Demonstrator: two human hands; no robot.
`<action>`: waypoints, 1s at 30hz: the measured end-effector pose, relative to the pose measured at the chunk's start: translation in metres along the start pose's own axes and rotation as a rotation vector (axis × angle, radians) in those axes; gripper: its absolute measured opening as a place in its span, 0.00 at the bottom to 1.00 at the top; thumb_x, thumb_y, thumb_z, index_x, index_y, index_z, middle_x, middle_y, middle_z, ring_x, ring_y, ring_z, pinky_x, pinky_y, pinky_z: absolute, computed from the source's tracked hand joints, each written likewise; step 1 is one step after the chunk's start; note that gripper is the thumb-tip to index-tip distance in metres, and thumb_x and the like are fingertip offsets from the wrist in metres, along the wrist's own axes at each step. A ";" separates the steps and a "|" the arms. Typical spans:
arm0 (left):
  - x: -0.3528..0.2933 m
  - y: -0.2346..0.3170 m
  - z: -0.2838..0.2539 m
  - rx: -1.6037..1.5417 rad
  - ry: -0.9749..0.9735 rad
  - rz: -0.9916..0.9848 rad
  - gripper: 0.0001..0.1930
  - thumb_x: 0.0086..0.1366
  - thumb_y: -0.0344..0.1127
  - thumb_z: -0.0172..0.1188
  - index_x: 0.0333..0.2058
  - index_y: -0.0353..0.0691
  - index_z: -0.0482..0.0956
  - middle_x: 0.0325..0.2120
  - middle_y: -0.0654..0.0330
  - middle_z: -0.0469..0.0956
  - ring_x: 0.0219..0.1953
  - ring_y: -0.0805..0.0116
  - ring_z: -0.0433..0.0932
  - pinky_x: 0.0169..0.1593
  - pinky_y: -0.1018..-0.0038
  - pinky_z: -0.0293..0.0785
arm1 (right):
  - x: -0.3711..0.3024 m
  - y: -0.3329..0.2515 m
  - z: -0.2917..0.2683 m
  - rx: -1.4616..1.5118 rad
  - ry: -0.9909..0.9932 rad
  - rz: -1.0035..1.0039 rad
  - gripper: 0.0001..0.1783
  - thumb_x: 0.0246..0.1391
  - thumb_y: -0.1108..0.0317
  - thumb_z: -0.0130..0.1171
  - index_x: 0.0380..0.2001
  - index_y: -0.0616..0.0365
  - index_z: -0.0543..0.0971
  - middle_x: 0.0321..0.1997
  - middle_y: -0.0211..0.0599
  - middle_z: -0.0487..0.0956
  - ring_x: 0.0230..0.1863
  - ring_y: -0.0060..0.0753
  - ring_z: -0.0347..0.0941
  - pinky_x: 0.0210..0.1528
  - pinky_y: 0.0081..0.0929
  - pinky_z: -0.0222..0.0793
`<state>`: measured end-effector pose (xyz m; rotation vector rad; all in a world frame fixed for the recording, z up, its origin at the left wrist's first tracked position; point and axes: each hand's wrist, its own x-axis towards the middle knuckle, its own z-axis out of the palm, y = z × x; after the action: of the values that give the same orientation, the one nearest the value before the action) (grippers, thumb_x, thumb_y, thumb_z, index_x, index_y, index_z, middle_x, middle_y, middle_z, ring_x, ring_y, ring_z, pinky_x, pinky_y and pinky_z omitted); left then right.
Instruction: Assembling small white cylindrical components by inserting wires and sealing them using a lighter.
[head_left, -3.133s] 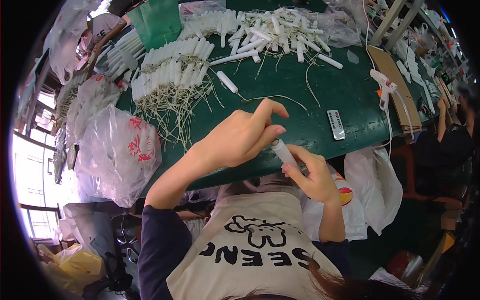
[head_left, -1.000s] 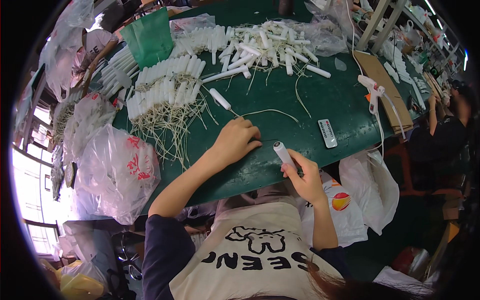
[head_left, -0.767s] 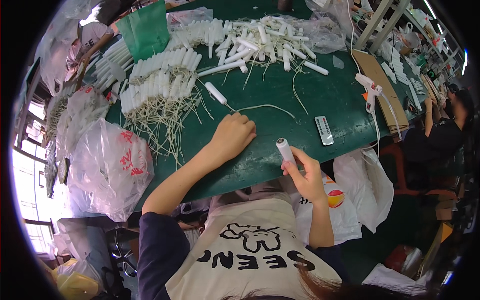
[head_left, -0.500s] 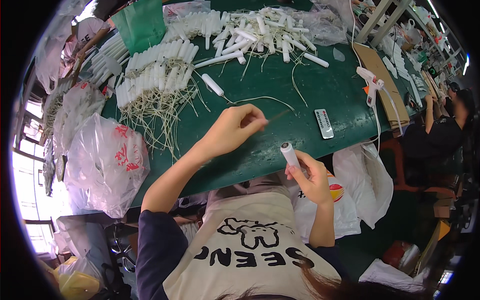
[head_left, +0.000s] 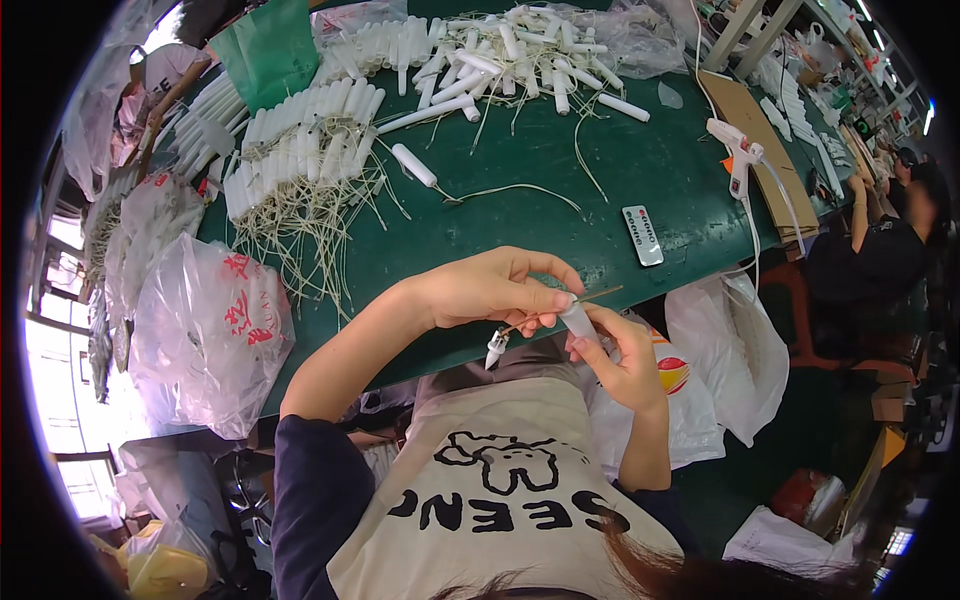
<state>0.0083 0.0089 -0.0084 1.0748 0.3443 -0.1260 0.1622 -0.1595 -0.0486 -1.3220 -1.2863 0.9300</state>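
Over the table's front edge, my right hand (head_left: 622,358) is closed around a white plastic tube (head_left: 577,321), which stands tilted with its upper end toward my left hand. My left hand (head_left: 505,290) pinches a thin brown wire-like strand (head_left: 602,294) right at that upper end, its fingertips touching the tube or very close to it. Below my left fingers hangs a small white bulb-like piece (head_left: 495,350) with a metallic part at its top; it seems joined to the strand. The fingers hide the tube's opening, so I cannot tell whether the strand goes in.
One white tube with a wire (head_left: 414,166) lies on the green table (head_left: 500,215). Wired white tubes (head_left: 300,150) are stacked at left, more (head_left: 520,60) behind. At right are a remote control (head_left: 642,236), a glue gun (head_left: 735,155) and a cardboard strip (head_left: 765,160). Plastic bag (head_left: 215,325) at left.
My left hand has come down and right with the thin strand, from above the table to the top of the tube. My right hand has stayed nearly in place, holding the tube.
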 end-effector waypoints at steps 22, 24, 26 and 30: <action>0.008 -0.016 -0.004 -0.027 -0.264 0.035 0.20 0.62 0.40 0.52 0.45 0.26 0.73 0.23 0.46 0.79 0.21 0.68 0.79 0.26 0.79 0.76 | -0.004 -0.004 -0.006 0.217 -0.189 0.074 0.15 0.55 0.72 0.56 0.45 0.68 0.74 0.28 0.36 0.78 0.27 0.23 0.74 0.34 0.20 0.70; 0.009 -0.018 -0.006 -0.061 -0.249 0.040 0.19 0.62 0.39 0.52 0.44 0.27 0.73 0.24 0.45 0.79 0.22 0.67 0.80 0.27 0.79 0.77 | -0.003 -0.003 -0.004 0.265 -0.164 0.089 0.15 0.55 0.72 0.56 0.45 0.68 0.74 0.28 0.36 0.78 0.28 0.23 0.75 0.34 0.19 0.70; 0.008 -0.018 -0.006 -0.095 -0.234 0.046 0.18 0.62 0.38 0.52 0.44 0.27 0.74 0.24 0.45 0.80 0.22 0.67 0.80 0.27 0.78 0.77 | -0.001 0.001 -0.005 0.314 -0.141 0.104 0.15 0.55 0.72 0.56 0.45 0.68 0.74 0.28 0.35 0.79 0.29 0.22 0.75 0.34 0.19 0.70; 0.005 -0.017 0.003 0.029 -0.210 0.017 0.16 0.62 0.35 0.53 0.43 0.29 0.75 0.25 0.45 0.80 0.21 0.67 0.79 0.29 0.76 0.77 | 0.029 0.016 -0.028 0.029 0.290 -0.047 0.11 0.56 0.70 0.55 0.40 0.66 0.76 0.28 0.34 0.78 0.30 0.25 0.75 0.33 0.20 0.69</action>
<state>0.0091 -0.0014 -0.0229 1.0820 0.1441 -0.2274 0.1961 -0.1340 -0.0556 -1.3429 -1.0705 0.6925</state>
